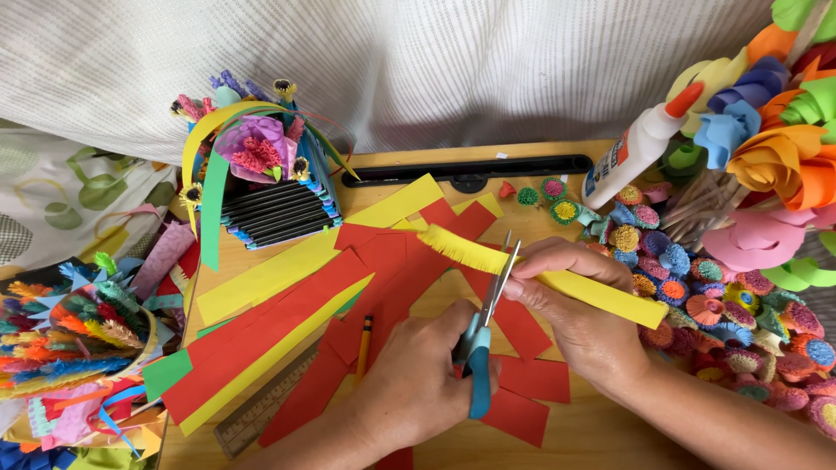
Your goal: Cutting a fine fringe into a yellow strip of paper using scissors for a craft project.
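Left hand [418,383] grips scissors [484,331], snipping fringe into a yellow strip [540,277] pinched by the right hand [579,318] (cuts best kept short, evenly spaced) above red strips [383,287].

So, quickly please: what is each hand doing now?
Left hand: closed on the scissors, blades at the yellow strip.
Right hand: closed, holding the yellow strip.

a: which parts are concealed?
b: the left hand [409,383] covers the scissors' [484,335] handle loops; the right hand [579,318] hides the middle of the yellow strip [610,298].
a: and cropped?
b: the ruler [261,413] runs under red strips [287,326]; both forearms leave the bottom edge.
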